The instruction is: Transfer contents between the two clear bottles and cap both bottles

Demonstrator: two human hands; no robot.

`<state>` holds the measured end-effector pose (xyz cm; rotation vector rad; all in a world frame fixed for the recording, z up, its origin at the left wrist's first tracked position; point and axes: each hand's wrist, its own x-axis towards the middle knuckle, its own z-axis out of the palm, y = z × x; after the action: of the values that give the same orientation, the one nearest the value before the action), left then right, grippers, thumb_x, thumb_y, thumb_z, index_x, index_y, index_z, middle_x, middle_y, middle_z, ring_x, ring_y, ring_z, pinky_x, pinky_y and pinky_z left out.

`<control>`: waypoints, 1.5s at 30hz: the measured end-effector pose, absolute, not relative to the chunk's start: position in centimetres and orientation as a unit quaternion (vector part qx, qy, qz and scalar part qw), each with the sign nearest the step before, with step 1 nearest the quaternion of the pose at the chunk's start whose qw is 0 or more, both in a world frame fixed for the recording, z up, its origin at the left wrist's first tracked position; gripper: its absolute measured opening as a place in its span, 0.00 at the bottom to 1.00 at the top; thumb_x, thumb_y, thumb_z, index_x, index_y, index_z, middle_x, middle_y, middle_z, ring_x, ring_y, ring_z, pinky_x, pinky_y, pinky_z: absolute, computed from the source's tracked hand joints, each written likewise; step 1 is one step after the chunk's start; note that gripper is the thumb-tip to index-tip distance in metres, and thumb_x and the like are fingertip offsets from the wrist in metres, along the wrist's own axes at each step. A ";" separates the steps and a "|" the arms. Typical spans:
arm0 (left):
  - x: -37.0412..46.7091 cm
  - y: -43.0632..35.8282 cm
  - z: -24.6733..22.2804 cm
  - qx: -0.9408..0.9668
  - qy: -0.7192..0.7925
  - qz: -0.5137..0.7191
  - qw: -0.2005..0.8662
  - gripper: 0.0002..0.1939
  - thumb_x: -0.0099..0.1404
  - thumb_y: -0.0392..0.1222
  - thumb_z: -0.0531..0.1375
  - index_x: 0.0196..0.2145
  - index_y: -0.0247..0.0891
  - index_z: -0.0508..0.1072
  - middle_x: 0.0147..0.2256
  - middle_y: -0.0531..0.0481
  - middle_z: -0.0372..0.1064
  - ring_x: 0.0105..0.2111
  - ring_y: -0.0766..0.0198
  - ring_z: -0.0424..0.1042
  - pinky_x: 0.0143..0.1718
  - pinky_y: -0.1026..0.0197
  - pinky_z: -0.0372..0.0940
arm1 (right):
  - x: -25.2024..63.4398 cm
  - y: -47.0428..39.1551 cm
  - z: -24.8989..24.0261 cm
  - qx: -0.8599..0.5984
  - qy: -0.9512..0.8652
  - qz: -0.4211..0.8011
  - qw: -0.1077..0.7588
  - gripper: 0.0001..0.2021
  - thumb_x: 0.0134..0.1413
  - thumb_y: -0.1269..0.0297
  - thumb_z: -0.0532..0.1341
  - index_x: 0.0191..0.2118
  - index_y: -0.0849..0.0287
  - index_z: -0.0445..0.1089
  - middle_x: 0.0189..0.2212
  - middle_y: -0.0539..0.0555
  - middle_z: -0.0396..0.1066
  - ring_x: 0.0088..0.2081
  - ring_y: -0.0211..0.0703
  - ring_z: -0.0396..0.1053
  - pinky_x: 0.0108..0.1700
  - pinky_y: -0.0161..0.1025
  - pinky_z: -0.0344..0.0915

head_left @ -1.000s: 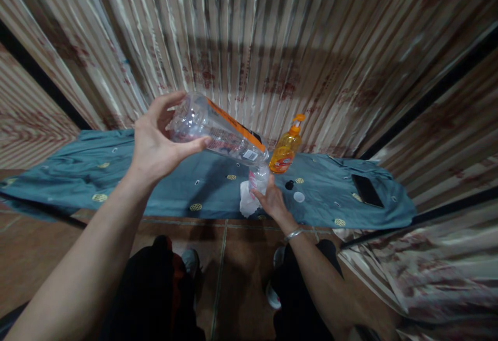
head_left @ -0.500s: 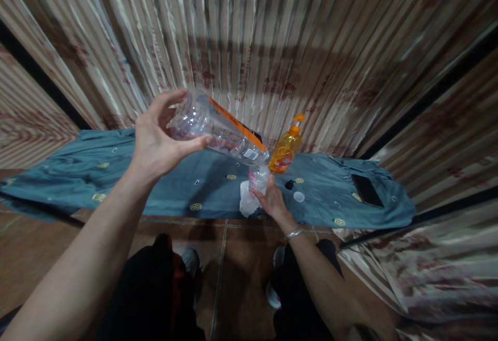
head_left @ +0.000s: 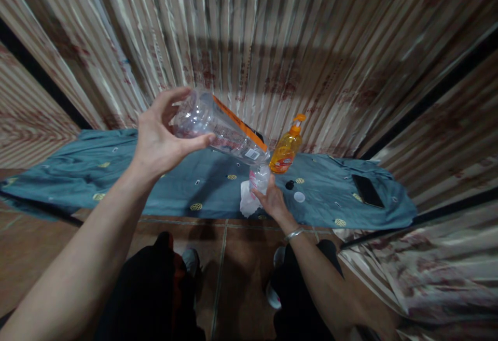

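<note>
A large clear plastic bottle (head_left: 229,128) with an orange and black label is tilted, its base up at the left and its neck down at the right. My left hand (head_left: 161,131) is closed round its base end. Below its mouth stands a small clear bottle (head_left: 257,176) with pink print, and my right hand (head_left: 273,198) is closed round that one. The two mouths meet or nearly meet; the exact contact is too small to tell. White tissue (head_left: 248,201) lies at the small bottle's foot. Just behind my right hand stands an orange pump bottle (head_left: 286,152).
The bottles are over a narrow surface covered with teal cloth (head_left: 175,190). A small black cap (head_left: 290,185) and a round whitish disc (head_left: 299,197) lie right of my right hand. Farther right is a black phone (head_left: 368,191). Striped curtains (head_left: 249,45) hang behind, with dark poles at both sides.
The large bottle and my left hand have shifted very slightly to the right. My right hand and the small bottle have stayed nearly still.
</note>
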<state>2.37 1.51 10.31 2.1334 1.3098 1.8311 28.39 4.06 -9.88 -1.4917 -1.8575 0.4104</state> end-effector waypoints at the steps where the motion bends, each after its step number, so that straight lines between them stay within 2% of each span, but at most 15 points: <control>1: 2.4 1.5 10.3 0.690 0.421 0.588 0.017 0.46 0.37 0.58 0.73 0.52 0.34 0.69 0.52 0.39 0.71 0.52 0.50 0.72 0.55 0.47 0.67 | 28.4 4.1 -9.9 -0.576 -0.719 0.156 0.355 0.34 0.54 0.56 0.62 0.60 0.68 0.51 0.47 0.68 0.73 0.49 0.59 0.73 0.47 0.46 0.68; 5: 2.3 1.6 10.3 0.696 0.415 0.586 0.014 0.45 0.38 0.59 0.72 0.52 0.37 0.69 0.52 0.40 0.71 0.53 0.49 0.71 0.56 0.44 0.66 | 28.4 4.1 -10.1 -0.579 -0.719 0.150 0.354 0.35 0.54 0.56 0.62 0.61 0.67 0.50 0.47 0.67 0.73 0.47 0.59 0.74 0.46 0.47 0.69; 19: 2.4 1.9 10.7 0.703 0.407 0.583 0.019 0.46 0.37 0.58 0.73 0.52 0.37 0.69 0.53 0.41 0.70 0.53 0.50 0.71 0.56 0.43 0.66 | 28.3 4.2 -10.1 -0.583 -0.716 0.144 0.356 0.35 0.53 0.56 0.63 0.61 0.70 0.51 0.47 0.69 0.73 0.47 0.61 0.74 0.46 0.48 0.69; 24: 2.5 1.9 10.9 0.705 0.409 0.579 0.015 0.46 0.36 0.58 0.73 0.52 0.36 0.69 0.52 0.41 0.71 0.53 0.51 0.71 0.56 0.44 0.66 | 28.3 4.1 -10.1 -0.584 -0.719 0.139 0.350 0.34 0.53 0.57 0.63 0.60 0.68 0.51 0.44 0.67 0.75 0.45 0.59 0.75 0.44 0.46 0.70; 38: 2.6 2.1 11.3 0.714 0.404 0.572 0.013 0.46 0.37 0.58 0.72 0.53 0.37 0.69 0.53 0.41 0.70 0.54 0.51 0.70 0.56 0.44 0.66 | 28.3 4.1 -9.8 -0.580 -0.713 0.163 0.358 0.34 0.53 0.57 0.63 0.60 0.68 0.51 0.46 0.68 0.74 0.47 0.59 0.74 0.47 0.47 0.69; 45: 2.8 2.0 11.6 0.711 0.404 0.575 0.013 0.44 0.38 0.54 0.73 0.52 0.36 0.70 0.53 0.39 0.70 0.54 0.50 0.70 0.57 0.45 0.65 | 28.2 3.9 -9.3 -0.583 -0.711 0.171 0.353 0.34 0.52 0.58 0.63 0.60 0.67 0.52 0.46 0.67 0.74 0.47 0.59 0.74 0.46 0.47 0.69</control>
<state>2.85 1.99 11.61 2.2160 1.2600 1.7924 28.24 3.95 -9.29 -1.5094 -1.8405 0.4420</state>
